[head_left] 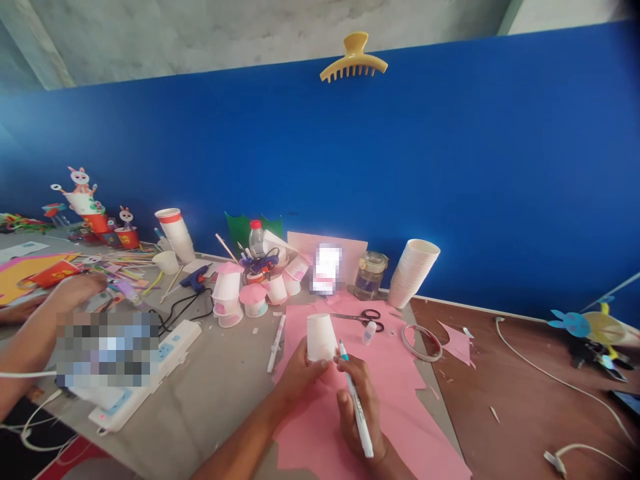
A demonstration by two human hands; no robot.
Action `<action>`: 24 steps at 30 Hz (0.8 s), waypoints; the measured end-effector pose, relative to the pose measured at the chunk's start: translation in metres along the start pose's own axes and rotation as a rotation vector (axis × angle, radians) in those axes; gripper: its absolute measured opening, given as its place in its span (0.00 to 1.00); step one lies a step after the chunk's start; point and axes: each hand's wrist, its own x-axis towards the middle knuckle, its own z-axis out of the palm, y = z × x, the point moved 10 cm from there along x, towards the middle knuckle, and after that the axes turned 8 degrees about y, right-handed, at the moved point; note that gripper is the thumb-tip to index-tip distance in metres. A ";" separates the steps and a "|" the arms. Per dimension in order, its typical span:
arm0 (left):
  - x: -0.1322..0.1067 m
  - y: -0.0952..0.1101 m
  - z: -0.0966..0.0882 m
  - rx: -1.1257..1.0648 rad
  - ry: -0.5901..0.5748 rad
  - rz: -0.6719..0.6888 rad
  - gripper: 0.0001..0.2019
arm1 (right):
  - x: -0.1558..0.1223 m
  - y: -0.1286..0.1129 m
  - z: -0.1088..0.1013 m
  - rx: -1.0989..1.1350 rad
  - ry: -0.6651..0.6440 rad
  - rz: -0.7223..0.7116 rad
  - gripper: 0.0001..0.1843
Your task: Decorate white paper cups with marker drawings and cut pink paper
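Observation:
My left hand (303, 373) is closed round the lower part of a white paper cup (321, 335), which is upside down with its narrow end up. Between the fingers of my right hand (357, 393) is a white marker pen (359, 413) with a blue-green collar. Its tip points up beside the cup; whether it touches the cup I cannot tell. Pink paper (400, 393) lies beneath both hands. Just beyond the cup are black-handled scissors (373, 319) and a small glue bottle (369, 333). Another white marker (276, 343) lies to the left.
Behind stand a stack of paper cups (414, 273), a glass jar (371, 275), a lit phone (327, 268) and pink-topped cups (227, 290). A tape roll (421, 343) lies right. At left are a power strip (145, 380), a glue gun (196, 279) and another person's arm (45, 327).

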 end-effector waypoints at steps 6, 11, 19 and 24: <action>0.003 -0.002 -0.004 0.040 0.031 0.015 0.23 | 0.002 0.000 0.000 0.029 -0.022 0.023 0.14; 0.003 -0.003 -0.005 0.045 0.024 0.015 0.23 | 0.001 0.005 -0.001 0.086 0.002 0.059 0.11; 0.003 -0.001 0.001 -0.032 0.009 0.022 0.26 | -0.003 0.011 -0.001 0.013 0.015 0.117 0.10; 0.005 -0.002 -0.002 0.055 0.003 0.055 0.27 | -0.003 0.012 0.000 -0.005 0.026 0.101 0.09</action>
